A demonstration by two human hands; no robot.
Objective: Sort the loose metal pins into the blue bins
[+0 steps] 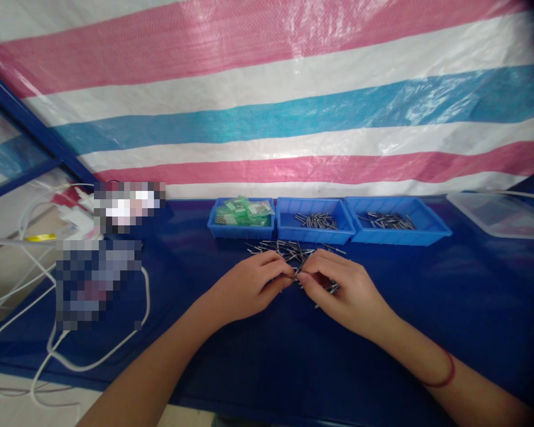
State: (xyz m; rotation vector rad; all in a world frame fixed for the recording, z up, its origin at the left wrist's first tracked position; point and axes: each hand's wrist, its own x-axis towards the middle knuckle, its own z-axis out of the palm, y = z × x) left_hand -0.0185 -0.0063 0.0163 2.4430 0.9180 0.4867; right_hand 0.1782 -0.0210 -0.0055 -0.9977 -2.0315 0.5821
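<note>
My left hand (260, 281) and my right hand (340, 287) meet above the blue table, fingertips almost touching. Each is closed in a pinch, and a thin metal pin (296, 273) shows between the fingertips. Its exact kind is too small to tell. Around and behind the fingers lies a loose pile of similar thin metal pins (289, 248), partly hidden by both hands. Just beyond the pile stand a blue bin with green-and-clear small packets (242, 212), a middle blue bin (287, 230) and a right blue bin (427, 228), the last two holding metal pins.
A clear plastic lid or tray (502, 216) rests at the back right of the blue table (267, 362). White cables (148, 290) loop over the left side, beside blurred-out items. A striped plastic sheet (267, 124) hangs behind the bins.
</note>
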